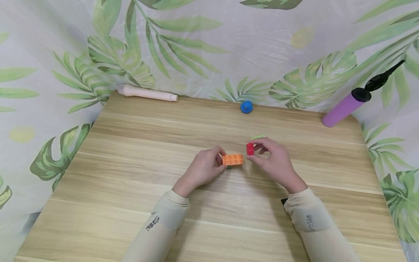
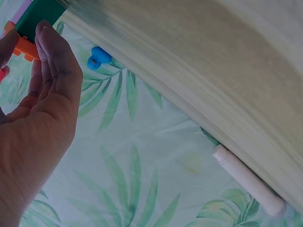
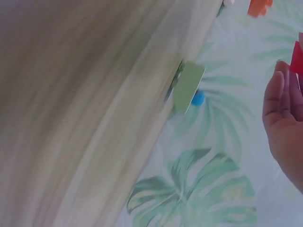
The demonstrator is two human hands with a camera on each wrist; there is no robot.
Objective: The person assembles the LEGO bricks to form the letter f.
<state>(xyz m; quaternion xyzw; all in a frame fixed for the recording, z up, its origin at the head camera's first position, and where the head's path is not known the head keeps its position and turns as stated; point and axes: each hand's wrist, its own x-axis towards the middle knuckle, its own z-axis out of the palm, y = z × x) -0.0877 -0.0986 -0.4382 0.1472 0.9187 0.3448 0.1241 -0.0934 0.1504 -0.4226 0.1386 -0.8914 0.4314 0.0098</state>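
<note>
a wood-grain table [image 1: 98, 203] is seen from above, backed by a hanging white cloth [image 1: 245, 47] printed with green leaves. near the middle of the table, two bare hands are held toward each other. by the thumb and fingers of the left hand [image 1: 205, 165], a rectangular orange plastic brick with studs on top [image 1: 232, 159] is pinched at its left end, together with a dark green block [image 2: 38, 16] joined beneath it. by the thumb and fingertips of the right hand [image 1: 275, 160], a small red plastic brick with studs [image 1: 250, 149] is pinched. the red brick is held just beside the orange one, with a narrow gap left between them. both wrists are covered by long cream sleeves [image 1: 155, 233]. just beyond the right hand, a thin light green flat piece [image 1: 258, 137] is stood on edge. under the right sleeve a black object [image 1: 284, 201] is mostly hidden. along the far edge, a pale pink wand-shaped object [image 1: 148, 93] is laid at the left, a small rounded blue object [image 1: 246, 107] is placed near the centre, and a purple cylinder with a black tapered nozzle [image 1: 343, 107] is set at the right.
</note>
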